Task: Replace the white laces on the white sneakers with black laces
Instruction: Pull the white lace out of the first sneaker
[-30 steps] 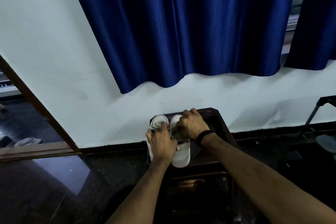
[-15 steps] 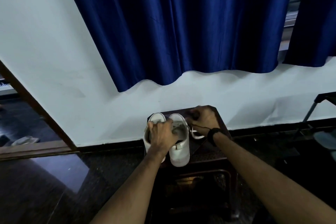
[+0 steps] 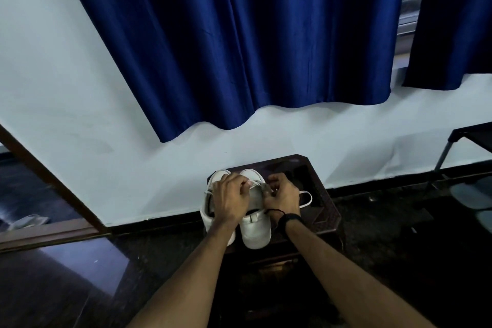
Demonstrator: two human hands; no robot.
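Since half a second ago the right hand (image 3: 281, 196) has come back from beside the sneakers to meet the left hand (image 3: 231, 198) over the right-side sneaker (image 3: 255, 230). Both sneakers stand on the dark stool (image 3: 326, 205). Each hand seems to pinch the white lace (image 3: 306, 198), fingers curled; a loop of it trails just right of that sneaker. To unlace well, I would free one eyelet at a time, pulling gently while steadying the sneaker. Black laces are not visible.
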